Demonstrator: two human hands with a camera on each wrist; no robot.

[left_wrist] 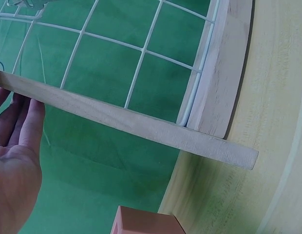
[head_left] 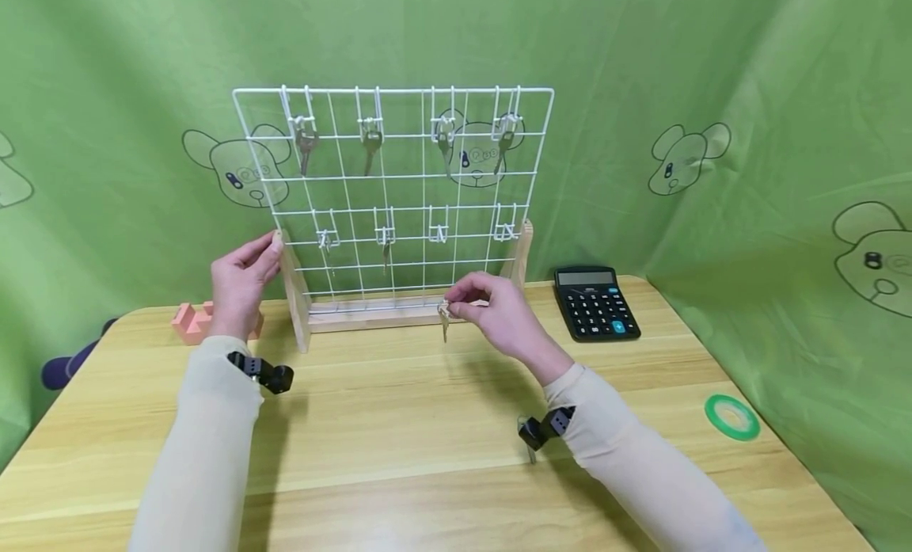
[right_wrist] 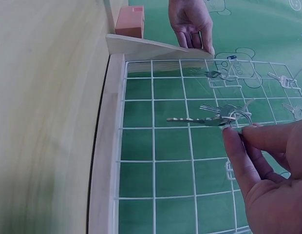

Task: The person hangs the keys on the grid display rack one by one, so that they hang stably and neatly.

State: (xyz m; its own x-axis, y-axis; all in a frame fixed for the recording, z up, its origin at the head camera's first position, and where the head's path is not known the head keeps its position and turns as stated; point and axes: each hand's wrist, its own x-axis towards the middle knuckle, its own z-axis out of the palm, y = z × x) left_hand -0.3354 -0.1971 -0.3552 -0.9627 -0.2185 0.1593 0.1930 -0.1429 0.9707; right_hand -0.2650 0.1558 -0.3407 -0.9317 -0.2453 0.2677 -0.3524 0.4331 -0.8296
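A white wire grid rack point(head_left: 423, 178) stands on a wooden base. My left hand point(head_left: 238, 289) grips the top of the rack's left wooden upright point(head_left: 294, 295); in the left wrist view, fingers pass behind that upright. Between thumb and fingertips, my right hand point(head_left: 496, 314) pinches a small bunch of keys point(head_left: 445, 324) by its ring, in front of the rack's lower right part. The right wrist view shows the keys point(right_wrist: 204, 120) pointing away from the fingertips. More keys point(head_left: 372, 144) hang from hooks along the top row. Two lower left hooks hold keys point(head_left: 386, 247); the lower right hooks point(head_left: 438, 232) are bare.
Another key point(head_left: 531, 454) lies on the table, partly hidden by the right wrist camera point(head_left: 545, 428). At the right are a black calculator point(head_left: 597, 304) and a green tape roll point(head_left: 732, 417). A pink block point(head_left: 191, 324) sits behind the left wrist.
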